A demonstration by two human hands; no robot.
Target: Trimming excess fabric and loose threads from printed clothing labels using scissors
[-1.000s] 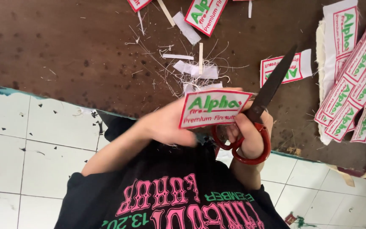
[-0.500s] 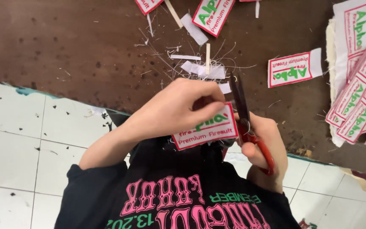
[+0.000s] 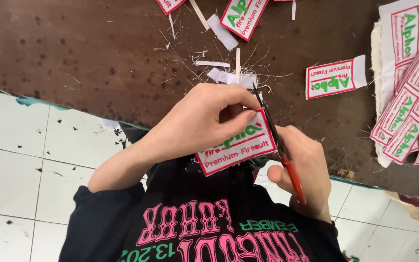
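My left hand (image 3: 204,121) pinches a white embroidered patch (image 3: 236,153) with a red border and green and red lettering, held in front of my chest. My right hand (image 3: 309,167) grips red-handled scissors (image 3: 293,178). Their dark blades (image 3: 266,119) run along the patch's right edge, close to my left fingertips. The blades look nearly closed against the fabric. Both hands hover at the near edge of the brown table (image 3: 73,58).
A trimmed patch (image 3: 333,77) lies on the table to the right, another one (image 3: 243,14) at the top. A strip of uncut patches (image 3: 413,97) is piled at the far right. White fabric scraps and threads (image 3: 224,73) lie behind my hands. White floor tiles (image 3: 25,170) show below.
My left hand turned the patch and now holds it from above. The scissors swung from a slant at the right to nearly upright along the patch's right edge.
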